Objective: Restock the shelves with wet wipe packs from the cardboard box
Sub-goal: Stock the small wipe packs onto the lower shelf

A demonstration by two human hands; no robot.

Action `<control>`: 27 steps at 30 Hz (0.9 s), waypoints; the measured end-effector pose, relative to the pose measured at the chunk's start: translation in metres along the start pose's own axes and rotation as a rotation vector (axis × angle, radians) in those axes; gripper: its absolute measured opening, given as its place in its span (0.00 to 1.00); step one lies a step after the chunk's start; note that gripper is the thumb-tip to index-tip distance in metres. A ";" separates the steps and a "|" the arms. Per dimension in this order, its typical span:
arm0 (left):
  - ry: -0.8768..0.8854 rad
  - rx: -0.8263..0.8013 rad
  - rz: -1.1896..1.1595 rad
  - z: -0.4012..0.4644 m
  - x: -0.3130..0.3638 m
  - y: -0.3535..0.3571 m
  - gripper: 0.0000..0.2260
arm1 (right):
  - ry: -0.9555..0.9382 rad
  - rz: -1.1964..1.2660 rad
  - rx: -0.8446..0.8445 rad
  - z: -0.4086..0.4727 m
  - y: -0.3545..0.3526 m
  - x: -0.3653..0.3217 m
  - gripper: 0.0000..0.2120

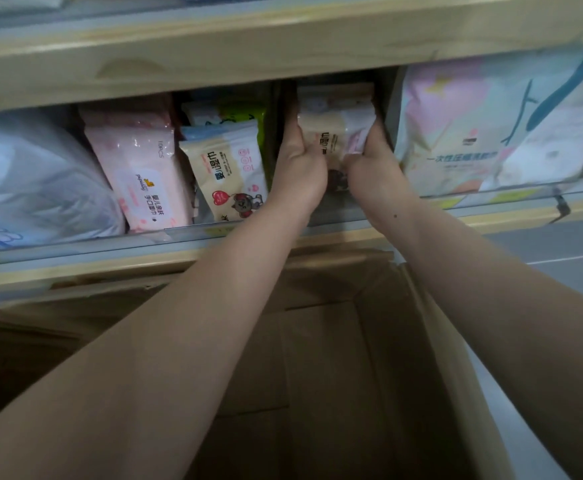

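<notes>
A cream wet wipe pack [335, 133] with black lettering stands in a gap on the wooden shelf [75, 268]. My left hand [300, 168] grips its left side and my right hand [369, 161] grips its right side, both reaching into the shelf. More packs sit stacked behind it. A matching cream pack with a cartoon bear [227, 174] stands to the left, beside a pink pack [141, 171]. Below my arms lies the open cardboard box [317, 358]; the part of its inside that I see holds no packs.
A large pastel bag [491, 126] fills the shelf to the right of the gap. A soft white-blue bag [30, 181] sits at the far left. An upper shelf board [248, 46] overhangs. Grey floor [560, 254] shows at the right.
</notes>
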State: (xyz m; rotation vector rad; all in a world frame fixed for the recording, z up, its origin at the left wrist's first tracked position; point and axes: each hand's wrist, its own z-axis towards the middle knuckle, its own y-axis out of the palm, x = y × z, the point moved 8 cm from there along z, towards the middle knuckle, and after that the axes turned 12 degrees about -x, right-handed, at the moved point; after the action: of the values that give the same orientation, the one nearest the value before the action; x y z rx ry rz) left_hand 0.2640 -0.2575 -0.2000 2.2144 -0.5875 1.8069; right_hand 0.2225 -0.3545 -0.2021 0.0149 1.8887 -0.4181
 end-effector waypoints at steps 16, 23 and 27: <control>-0.096 -0.055 0.311 -0.077 -0.003 -0.080 0.06 | -0.040 -0.316 -0.072 -0.082 -0.008 -0.025 0.18; -0.198 0.002 0.474 -0.057 -0.022 -0.117 0.15 | 0.004 -0.317 -0.334 -0.042 0.078 -0.042 0.25; -0.196 0.040 0.248 -0.028 -0.025 -0.110 0.23 | 0.055 -0.237 -0.303 -0.007 0.093 -0.030 0.31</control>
State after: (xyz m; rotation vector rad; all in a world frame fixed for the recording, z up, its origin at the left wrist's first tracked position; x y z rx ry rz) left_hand 0.2831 -0.1434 -0.2100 2.4576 -0.9083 1.7342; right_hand 0.2459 -0.2597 -0.1987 -0.4056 1.9981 -0.2888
